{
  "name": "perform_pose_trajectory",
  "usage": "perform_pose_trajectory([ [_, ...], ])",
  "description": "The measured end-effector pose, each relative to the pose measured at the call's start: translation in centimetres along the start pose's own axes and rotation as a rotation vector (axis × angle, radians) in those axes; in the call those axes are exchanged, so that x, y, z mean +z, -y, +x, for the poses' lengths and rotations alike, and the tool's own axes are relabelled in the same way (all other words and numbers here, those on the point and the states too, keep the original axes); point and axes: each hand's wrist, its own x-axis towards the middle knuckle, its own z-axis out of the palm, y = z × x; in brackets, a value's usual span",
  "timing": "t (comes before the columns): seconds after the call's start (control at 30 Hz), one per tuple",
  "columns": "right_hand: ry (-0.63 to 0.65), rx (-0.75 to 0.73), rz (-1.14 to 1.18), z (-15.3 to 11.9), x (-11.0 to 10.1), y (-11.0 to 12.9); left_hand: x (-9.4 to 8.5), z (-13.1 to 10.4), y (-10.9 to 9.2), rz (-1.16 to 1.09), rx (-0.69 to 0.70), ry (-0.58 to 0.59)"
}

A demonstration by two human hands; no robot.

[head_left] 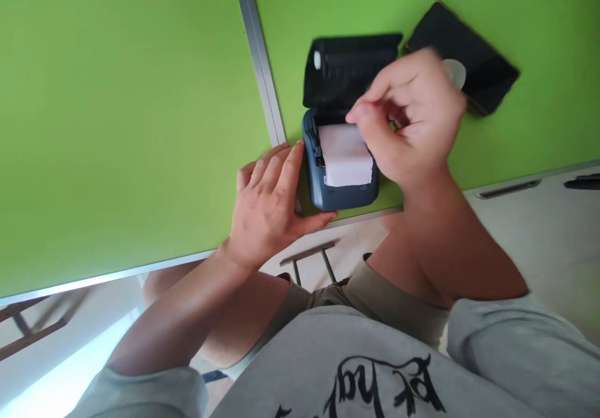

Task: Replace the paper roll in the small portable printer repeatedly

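A small dark blue-grey label printer [344, 198] sits near the table's front edge. Its black lid [351, 68] is tipped back, and a white strip of paper [347, 155] hangs out over its front. My left hand [269, 202] lies flat on the table at the printer's left, fingers extended; the index fingertip is close against its side and the thumb lies along the front edge. Above the printer's right side is my right hand [417, 118], slightly blurred, with thumb and index finger pinched together. Whatever is in that pinch, if anything, cannot be made out.
A black flat rectangular object [482, 55] with a pale round spot lies behind my right hand. A metal strip [257, 49] crosses the green tabletop [117, 105]. Below the edge are my legs and wooden stool parts [307, 252]. A dark object [584, 182] is at the far right.
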Motion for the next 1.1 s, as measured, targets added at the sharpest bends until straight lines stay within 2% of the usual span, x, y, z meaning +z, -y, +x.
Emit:
perform_pose_trajectory([
  [0.17, 0.249, -0.055, -0.322, 1.1, -1.0, 1.1, 0.0, 0.0, 0.1, 0.002, 0.033, -0.018],
  [0.3, 0.527, 0.102, -0.582, 2.3, -2.0, 2.7, 0.0, 0.0, 0.2, -0.004, 0.042, -0.019],
  [0.4, 0.681, 0.183, -0.665, 3.0, -2.5, 3.5, 0.1, 0.0, 0.2, -0.009, 0.047, -0.017],
  [0.5, 0.813, 0.161, -0.711, 3.5, -2.7, 4.0, 0.2, -0.1, 0.2, -0.009, 0.048, -0.018],
  [0.57, 0.85, 0.134, -0.724, 3.7, -2.6, 4.0, 0.2, 0.0, 0.2, -0.011, 0.037, -0.014],
  [0.7, 0.75, 0.141, -0.665, 3.4, -2.6, 3.2, 0.0, 0.0, 0.1, -0.03, 0.012, 0.022],
  [0.8, 0.6, 0.137, -0.375, 2.3, -3.1, 2.5, -0.1, 0.0, 0.1, -0.045, -0.004, 0.059],
  [0.9, 0.308, 0.102, 0.009, 1.1, -3.9, 1.6, -0.2, 0.0, 0.0, -0.053, -0.017, 0.084],
  [0.97, 0.059, 0.142, 0.289, 0.5, -4.5, 0.7, -0.2, 0.0, 0.0, -0.052, -0.014, 0.093],
  [1.0, -0.009, 0.194, 0.399, 0.4, -4.9, 0.2, -0.2, 0.0, 0.0, -0.048, -0.01, 0.095],
  [1.1, 0.013, 0.33, 0.492, 0.0, -6.0, -1.9, -0.2, 0.0, 0.0, -0.029, -0.01, 0.088],
])
